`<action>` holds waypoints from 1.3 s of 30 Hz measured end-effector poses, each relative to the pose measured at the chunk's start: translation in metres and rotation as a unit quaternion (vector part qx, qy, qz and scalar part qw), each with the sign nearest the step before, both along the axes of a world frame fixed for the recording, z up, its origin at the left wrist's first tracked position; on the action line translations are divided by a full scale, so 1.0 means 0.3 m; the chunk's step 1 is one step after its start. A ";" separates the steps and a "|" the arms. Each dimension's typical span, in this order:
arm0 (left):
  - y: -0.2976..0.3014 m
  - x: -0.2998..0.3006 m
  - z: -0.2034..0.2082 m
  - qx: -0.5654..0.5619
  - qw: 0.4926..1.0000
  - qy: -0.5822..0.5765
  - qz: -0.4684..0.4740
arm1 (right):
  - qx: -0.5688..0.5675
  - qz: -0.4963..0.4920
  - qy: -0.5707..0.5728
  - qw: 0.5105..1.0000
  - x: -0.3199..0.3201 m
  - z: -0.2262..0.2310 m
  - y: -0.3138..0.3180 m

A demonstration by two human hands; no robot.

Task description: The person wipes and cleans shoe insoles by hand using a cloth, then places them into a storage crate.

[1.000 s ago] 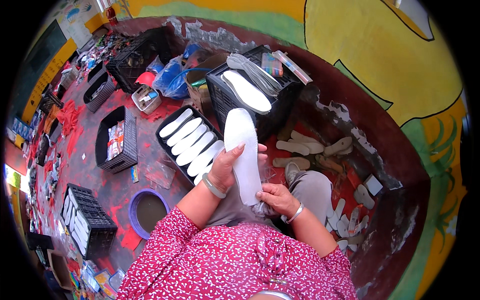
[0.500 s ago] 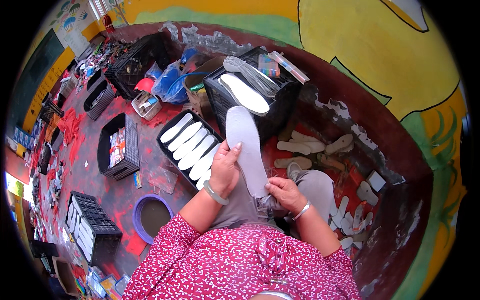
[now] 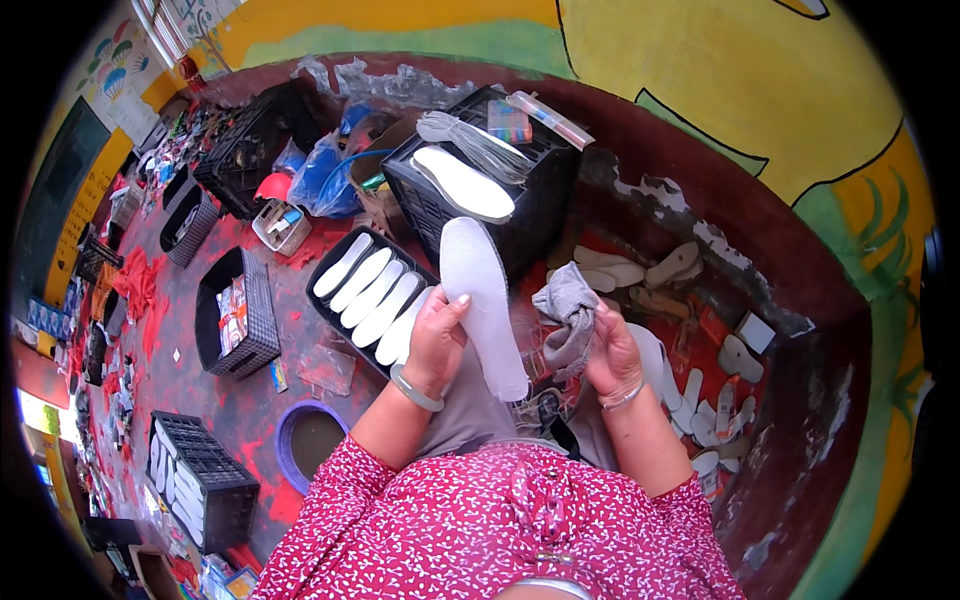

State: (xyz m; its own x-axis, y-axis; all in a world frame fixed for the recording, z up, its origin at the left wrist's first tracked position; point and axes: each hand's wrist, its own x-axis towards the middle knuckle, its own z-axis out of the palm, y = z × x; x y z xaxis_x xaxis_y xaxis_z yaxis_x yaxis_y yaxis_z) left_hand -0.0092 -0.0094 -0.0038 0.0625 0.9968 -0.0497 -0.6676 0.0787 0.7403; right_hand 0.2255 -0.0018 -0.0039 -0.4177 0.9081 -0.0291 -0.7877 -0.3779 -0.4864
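Note:
My left hand (image 3: 437, 340) grips a pale grey-white shoe insole (image 3: 478, 300) by its left edge, thumb on top, toe end pointing away from me. To the right, my right hand (image 3: 612, 350) is closed round a crumpled grey cloth (image 3: 568, 318), held apart from the insole. Just left of the held insole lies a black basket (image 3: 322, 262) with several white insoles (image 3: 372, 300) in a row. Beyond it, a large white insole (image 3: 462, 184) and a bundle of grey cords (image 3: 470, 140) rest on an upturned black crate (image 3: 410, 205).
A purple basin (image 3: 284, 450) of murky liquid stands at my left, near a black crate (image 3: 205, 480) of insoles. Loose insoles (image 3: 715, 420) lie on the floor at right, by the peeling dark red wall (image 3: 800, 290). A woven basket (image 3: 262, 345) holds packets.
My right hand has left the insole's heel end and now holds a grey cloth, raised to the right. The left hand keeps its hold on the insole.

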 end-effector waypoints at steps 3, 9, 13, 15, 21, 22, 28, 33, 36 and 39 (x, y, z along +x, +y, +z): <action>-0.023 0.092 -0.018 -0.004 1.000 -0.016 0.002 | -0.002 0.005 -0.032 0.999 -0.063 0.003 -0.039; -0.034 0.171 -0.042 -0.013 1.000 -0.024 -0.009 | 0.079 -0.028 -0.189 0.978 -0.078 -0.046 -0.055; -0.014 0.159 -0.021 -0.012 0.999 -0.031 0.028 | -0.022 0.072 -0.067 0.995 -0.053 -0.042 -0.069; -0.004 0.133 -0.005 -0.020 0.998 -0.047 0.027 | 0.015 0.122 -0.024 0.992 -0.039 -0.034 -0.067; -0.023 0.155 0.010 -0.018 0.999 -0.041 0.023 | 0.076 -0.007 -0.167 0.983 -0.087 -0.038 -0.086; -0.028 0.164 0.000 -0.013 0.999 -0.035 0.017 | 0.072 -0.020 -0.193 0.978 -0.093 -0.052 -0.090; -0.037 0.201 -0.043 0.020 0.998 0.049 -0.022 | 0.055 -0.122 -0.274 0.952 -0.119 -0.115 -0.115; -0.037 0.209 -0.064 0.072 0.981 0.166 -0.069 | 0.025 -0.221 -0.223 0.949 -0.112 -0.084 -0.114; -0.058 0.211 -0.045 0.039 0.974 0.184 -0.124 | 0.007 -0.240 -0.180 0.954 -0.088 -0.073 -0.099; -0.060 0.198 -0.060 0.054 0.957 0.228 -0.174 | 0.023 -0.242 -0.173 0.954 -0.049 -0.062 -0.083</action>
State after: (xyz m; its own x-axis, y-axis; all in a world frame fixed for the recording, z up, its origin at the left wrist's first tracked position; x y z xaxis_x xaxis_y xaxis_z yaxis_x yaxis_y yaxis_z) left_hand 0.0501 -0.0275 -0.0217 0.3881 0.9203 -0.0494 -0.2212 0.1451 0.9644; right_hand 0.2109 -0.0266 -0.0225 0.0793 0.9959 -0.0436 -0.6539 0.0189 -0.7563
